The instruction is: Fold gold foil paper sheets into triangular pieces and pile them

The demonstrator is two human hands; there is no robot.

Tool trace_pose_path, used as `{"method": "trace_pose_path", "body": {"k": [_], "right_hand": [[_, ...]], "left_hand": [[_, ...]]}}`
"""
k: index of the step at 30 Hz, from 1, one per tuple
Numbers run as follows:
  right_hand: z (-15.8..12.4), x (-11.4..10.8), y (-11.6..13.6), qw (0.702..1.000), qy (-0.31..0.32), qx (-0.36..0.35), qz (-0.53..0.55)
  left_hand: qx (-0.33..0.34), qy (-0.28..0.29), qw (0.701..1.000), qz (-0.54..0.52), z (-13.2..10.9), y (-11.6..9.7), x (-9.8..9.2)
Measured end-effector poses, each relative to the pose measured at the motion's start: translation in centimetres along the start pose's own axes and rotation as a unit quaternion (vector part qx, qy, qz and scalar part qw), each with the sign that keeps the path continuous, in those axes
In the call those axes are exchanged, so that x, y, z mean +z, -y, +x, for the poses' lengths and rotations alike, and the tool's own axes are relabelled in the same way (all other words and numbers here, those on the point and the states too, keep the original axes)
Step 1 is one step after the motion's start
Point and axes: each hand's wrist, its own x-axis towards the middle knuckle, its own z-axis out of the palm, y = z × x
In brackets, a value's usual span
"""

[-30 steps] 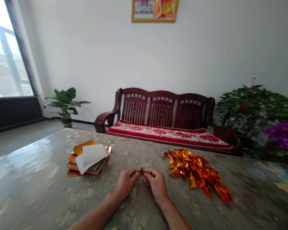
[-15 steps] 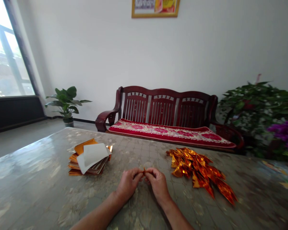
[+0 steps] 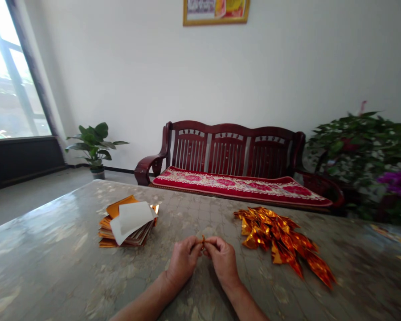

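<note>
One folded gold-foil piece [image 3: 203, 243] pokes between left hand [image 3: 183, 261] and right hand [image 3: 223, 261].

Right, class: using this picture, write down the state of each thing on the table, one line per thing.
left hand: closed, pinching the foil strip
right hand: closed, pinching the same strip
gold foil strip: narrow, folded, held between both hands
stack of gold foil sheets: loosely fanned, white sheets on top
pile of folded gold foil pieces: loosely heaped
</note>
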Motion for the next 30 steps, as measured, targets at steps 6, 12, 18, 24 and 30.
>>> {"method": "trace_pose_path", "body": {"k": [6,12,18,24,30], "right_hand": [[0.7,-1.4,-0.4,0.998,-0.002,-0.032,-0.057],[1.6,-2.7,-1.0,0.992,-0.014,-0.065,-0.109],[1.7,-2.8,-1.2,0.987,-0.002,-0.094,-0.13],[1.6,-3.2,-0.6,0.962,0.03,-0.207,-0.178],[1.4,-3.6,0.1,0.928,0.135,-0.277,-0.21]], "left_hand": [[-0.055,-0.002,0.998,-0.029,1.6,1.9,-0.6],[-0.068,0.005,0.997,-0.034,1.9,2.5,-0.9],[-0.081,0.023,0.996,-0.036,1.9,2.1,-1.0],[-0.086,0.034,0.996,-0.018,1.7,1.2,-1.2],[-0.07,0.041,0.997,-0.019,1.1,1.4,-1.1]]}}
